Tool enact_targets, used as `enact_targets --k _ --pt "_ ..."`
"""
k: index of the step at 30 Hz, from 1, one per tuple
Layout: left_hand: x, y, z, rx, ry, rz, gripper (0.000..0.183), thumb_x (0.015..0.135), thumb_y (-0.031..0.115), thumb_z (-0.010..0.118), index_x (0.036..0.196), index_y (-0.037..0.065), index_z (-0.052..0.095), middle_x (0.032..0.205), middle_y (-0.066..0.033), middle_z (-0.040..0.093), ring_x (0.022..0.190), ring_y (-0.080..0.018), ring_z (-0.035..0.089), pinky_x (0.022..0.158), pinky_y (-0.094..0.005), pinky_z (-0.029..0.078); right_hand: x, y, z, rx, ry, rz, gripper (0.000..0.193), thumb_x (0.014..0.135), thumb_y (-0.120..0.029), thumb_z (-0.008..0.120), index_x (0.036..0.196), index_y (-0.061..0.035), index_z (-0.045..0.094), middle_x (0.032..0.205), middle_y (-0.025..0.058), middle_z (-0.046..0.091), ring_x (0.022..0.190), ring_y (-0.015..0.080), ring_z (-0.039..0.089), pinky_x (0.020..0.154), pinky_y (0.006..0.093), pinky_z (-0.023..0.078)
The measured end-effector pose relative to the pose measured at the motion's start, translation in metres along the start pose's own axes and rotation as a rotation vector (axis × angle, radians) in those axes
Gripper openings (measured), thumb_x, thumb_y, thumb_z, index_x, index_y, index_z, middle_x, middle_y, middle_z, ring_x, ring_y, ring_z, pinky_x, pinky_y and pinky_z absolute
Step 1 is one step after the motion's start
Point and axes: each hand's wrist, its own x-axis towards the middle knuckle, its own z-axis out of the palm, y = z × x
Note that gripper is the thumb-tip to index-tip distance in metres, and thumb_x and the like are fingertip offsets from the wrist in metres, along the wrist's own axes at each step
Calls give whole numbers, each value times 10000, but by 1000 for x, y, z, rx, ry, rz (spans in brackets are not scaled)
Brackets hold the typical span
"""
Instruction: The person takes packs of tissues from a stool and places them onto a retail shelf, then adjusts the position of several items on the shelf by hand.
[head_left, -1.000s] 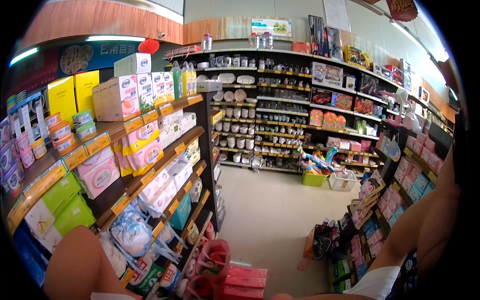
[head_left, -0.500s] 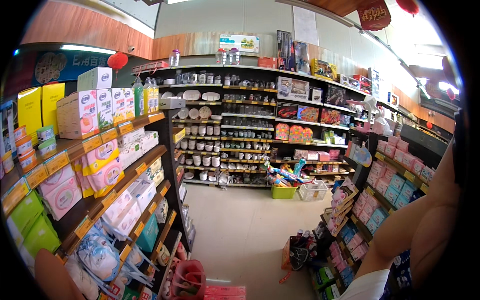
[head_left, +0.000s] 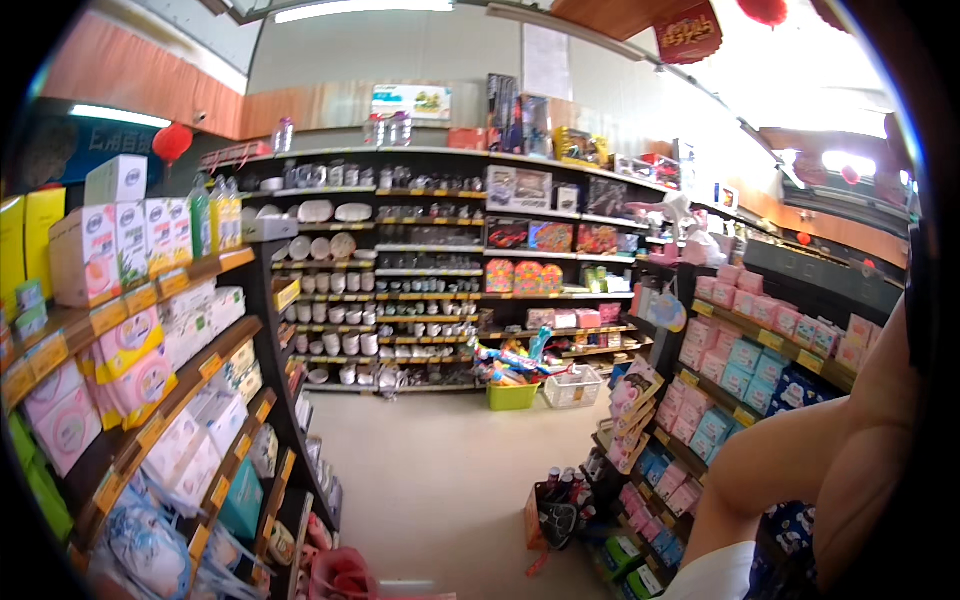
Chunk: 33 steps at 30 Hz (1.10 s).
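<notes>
The left shelf [head_left: 182, 400] carries white cartons [head_left: 87, 255] on its top board and yellow-and-pink packs [head_left: 135, 365] below. Plates [head_left: 315, 211], bowls [head_left: 350, 345] and toy boxes [head_left: 520, 188] line the back shelf [head_left: 430, 273]. Pink packs [head_left: 690, 405] and light-blue packs [head_left: 738, 372] fill rows on the right shelf [head_left: 742, 326]. On the pale floor [head_left: 450, 460], a green basket [head_left: 512, 398] stands just beside a white basket [head_left: 573, 388]

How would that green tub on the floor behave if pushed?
The green tub looks stiff-walled, holding its boxy shape, so it probably won't sag. The colourful items heaped above its rim may topple out if it's jolted.
</notes>
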Motion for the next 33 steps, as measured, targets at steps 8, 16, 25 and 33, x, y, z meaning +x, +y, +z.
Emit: enact_targets --k 8,16,25,33 --pt "-14 11 -41 163 -21 1 383 921 379 518 970 17 630 993 -145 645 913 -319 602 814 -406 474 -14 2 2 7 -13 11 440 806 -146 704 1196 -1 561 1106 158 618 807 235 620 703 323 506" --pt "-19 28 -112 410 -142 -30 373 922 370 512 957 18 629 981 -147 644 901 -318 603 806 -406 475 -32 1 5 79 -9 69 420 805 -141 701 1181 -2 572 1085 160 627 788 239 623 688 325 508" --pt "-8 52 -162 596 -241 -54 362 923 360 507 942 19 627 968 -148 643 888 -317 603 797 -406 476 -49 16 -9 87 -34 131 398 805 -136 698 1164 -4 585 1061 163 637 767 243 627 672 327 511" --pt "-8 65 -169 656 -284 -68 354 924 351 502 929 20 625 956 -149 642 876 -315 604 789 -406 478 -65 11 -8 100 -45 150 379 804 -132 695 1148 -6 596 1040 165 646 749 246 630 658 329 513"
